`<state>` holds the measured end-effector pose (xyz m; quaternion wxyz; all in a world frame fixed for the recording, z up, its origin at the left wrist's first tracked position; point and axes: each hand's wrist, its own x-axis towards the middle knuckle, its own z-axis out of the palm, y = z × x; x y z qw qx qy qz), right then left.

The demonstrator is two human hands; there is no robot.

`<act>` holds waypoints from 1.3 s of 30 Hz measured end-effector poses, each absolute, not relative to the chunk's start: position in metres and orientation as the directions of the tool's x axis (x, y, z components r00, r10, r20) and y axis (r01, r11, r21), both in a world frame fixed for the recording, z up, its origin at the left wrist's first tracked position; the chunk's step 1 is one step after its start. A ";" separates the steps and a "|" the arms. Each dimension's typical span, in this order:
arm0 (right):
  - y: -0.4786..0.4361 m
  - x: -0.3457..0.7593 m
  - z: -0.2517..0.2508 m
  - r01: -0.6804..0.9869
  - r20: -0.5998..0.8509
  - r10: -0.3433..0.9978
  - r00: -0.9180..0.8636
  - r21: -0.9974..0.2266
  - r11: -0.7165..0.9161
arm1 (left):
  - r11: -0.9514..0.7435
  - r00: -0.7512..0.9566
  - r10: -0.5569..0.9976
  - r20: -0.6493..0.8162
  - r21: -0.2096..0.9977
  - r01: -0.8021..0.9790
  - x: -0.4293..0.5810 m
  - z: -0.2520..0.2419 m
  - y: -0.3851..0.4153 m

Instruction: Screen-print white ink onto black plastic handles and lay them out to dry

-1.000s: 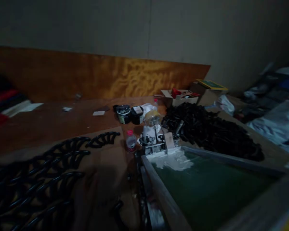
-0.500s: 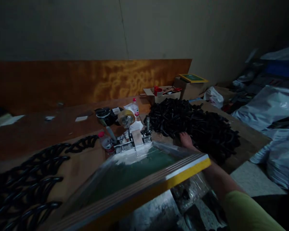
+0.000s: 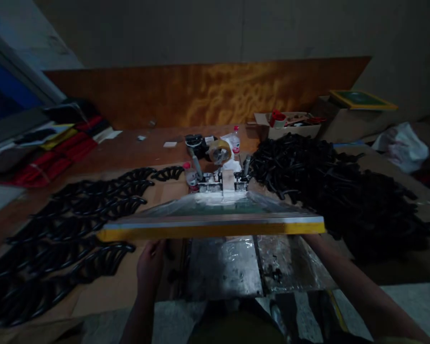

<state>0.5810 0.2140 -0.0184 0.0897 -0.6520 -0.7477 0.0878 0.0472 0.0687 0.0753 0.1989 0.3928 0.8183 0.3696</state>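
A screen-printing frame (image 3: 215,228) with a yellow front edge and green mesh is raised and tilted in front of me, joined at the back to a hinge clamp (image 3: 224,184). Below its left part is my left hand (image 3: 151,263), fingers curled; a dark shape lies beside the fingertips, and I cannot make out what they hold. My right hand (image 3: 311,239) reaches behind the frame's right corner, with only the wrist side showing and the fingers hidden. Under the frame lies a grey metal plate (image 3: 224,267). Rows of curved black pieces (image 3: 103,210) are at left.
A large heap of black pieces (image 3: 308,167) covers the right side. Behind the clamp are a tape roll (image 3: 220,152) and a bottle (image 3: 235,141). An open carton (image 3: 294,129) and another yellow frame (image 3: 361,100) stand at back right. Red folded cloth (image 3: 53,162) lies far left.
My view has swung left and down, bringing my left hand into sight. My right hand has left the edge of the black heap and is now behind the frame's right corner.
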 end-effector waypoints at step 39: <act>0.158 0.372 0.037 0.724 0.150 0.805 -0.575 -0.364 0.585 | 0.076 -0.314 0.948 -0.048 0.994 0.077 0.093 0.176 0.125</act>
